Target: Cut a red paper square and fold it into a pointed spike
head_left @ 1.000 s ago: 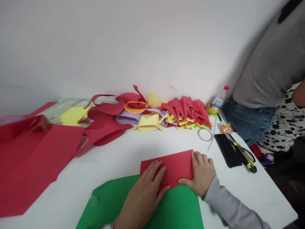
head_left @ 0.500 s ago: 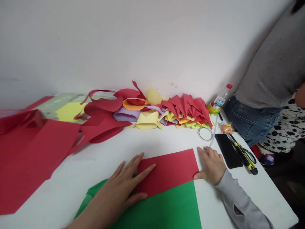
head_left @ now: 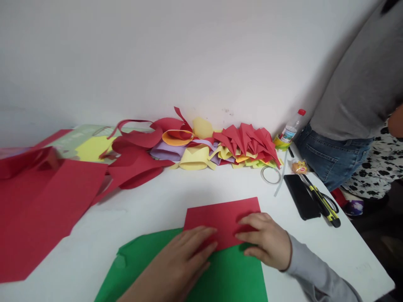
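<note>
A red sheet of paper [head_left: 217, 216] lies on top of a larger green sheet [head_left: 236, 277] on the white table. My left hand [head_left: 181, 260] rests with outstretched fingers across the lower left part of the red paper and the green below it. From the right, my right hand [head_left: 269, 241] reaches over the red paper's right side, fingers apart and tips at its surface. Neither hand grips anything. The left hand hides the red paper's lower left corner, and the right hand covers its right edge.
Large red sheets [head_left: 50, 209] lie at left. Along the wall are curled red paper [head_left: 138, 163], a yellow paper roll [head_left: 195, 159] and folded red paper [head_left: 245, 140]. At right are a tape roll [head_left: 262, 177], bottle [head_left: 291, 131], phone [head_left: 300, 197], utility knife [head_left: 327, 212] and a person [head_left: 349, 92].
My right hand has moved left from the red paper's right edge onto the paper. My left hand has shifted right and down, uncovering the paper's left edge and more green.
</note>
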Action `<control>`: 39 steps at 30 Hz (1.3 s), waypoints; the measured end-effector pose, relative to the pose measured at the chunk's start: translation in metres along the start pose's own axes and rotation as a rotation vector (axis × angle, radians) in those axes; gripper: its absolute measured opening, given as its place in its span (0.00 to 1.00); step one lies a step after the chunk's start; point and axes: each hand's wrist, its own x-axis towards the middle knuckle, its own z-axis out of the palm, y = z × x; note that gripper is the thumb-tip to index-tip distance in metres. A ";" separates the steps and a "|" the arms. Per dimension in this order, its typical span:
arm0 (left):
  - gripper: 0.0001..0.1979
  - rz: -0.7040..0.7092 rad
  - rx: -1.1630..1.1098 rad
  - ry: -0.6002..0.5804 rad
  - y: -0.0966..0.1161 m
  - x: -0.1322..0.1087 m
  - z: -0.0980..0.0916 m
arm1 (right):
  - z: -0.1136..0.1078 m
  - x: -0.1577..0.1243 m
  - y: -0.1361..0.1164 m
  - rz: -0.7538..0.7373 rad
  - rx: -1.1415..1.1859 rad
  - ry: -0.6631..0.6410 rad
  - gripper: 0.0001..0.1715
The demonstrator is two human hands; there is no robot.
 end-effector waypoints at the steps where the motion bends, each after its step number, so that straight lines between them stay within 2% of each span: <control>1: 0.16 0.044 0.049 0.015 0.007 0.002 0.005 | 0.006 0.002 -0.002 0.009 -0.030 0.018 0.16; 3: 0.17 0.046 0.132 -0.017 0.014 0.005 0.016 | 0.019 0.008 -0.003 0.014 -0.106 0.070 0.14; 6: 0.19 0.032 0.192 -0.039 0.014 0.006 0.027 | 0.036 0.016 0.000 -0.027 -0.202 0.205 0.12; 10: 0.21 -0.025 0.206 -0.048 0.014 0.005 0.033 | 0.043 0.019 -0.001 -0.093 -0.237 0.307 0.12; 15: 0.22 -0.034 0.212 -0.031 0.018 0.005 0.036 | 0.034 0.017 -0.009 -0.170 -0.261 0.304 0.15; 18: 0.19 -0.011 0.248 -0.016 0.018 0.005 0.033 | 0.031 0.020 -0.012 -0.169 -0.311 0.305 0.11; 22: 0.18 0.006 0.334 -0.003 0.022 -0.003 0.027 | 0.024 0.019 -0.010 -0.155 -0.283 0.239 0.09; 28: 0.20 -0.120 0.489 -0.080 0.026 -0.020 0.015 | 0.007 0.000 0.001 -0.040 -0.272 0.153 0.08; 32: 0.20 -0.174 0.538 -0.134 0.019 -0.018 0.002 | 0.002 -0.006 0.009 -0.009 -0.237 0.138 0.07; 35: 0.19 -0.147 0.514 -0.061 0.012 -0.009 0.001 | 0.011 0.002 0.014 -0.088 -0.201 0.245 0.09; 37: 0.18 -0.072 0.467 0.042 0.008 -0.002 0.006 | 0.020 0.010 0.015 -0.141 -0.239 0.326 0.15; 39: 0.19 0.006 0.402 0.105 0.004 0.005 0.013 | 0.028 0.017 0.014 -0.183 -0.302 0.372 0.15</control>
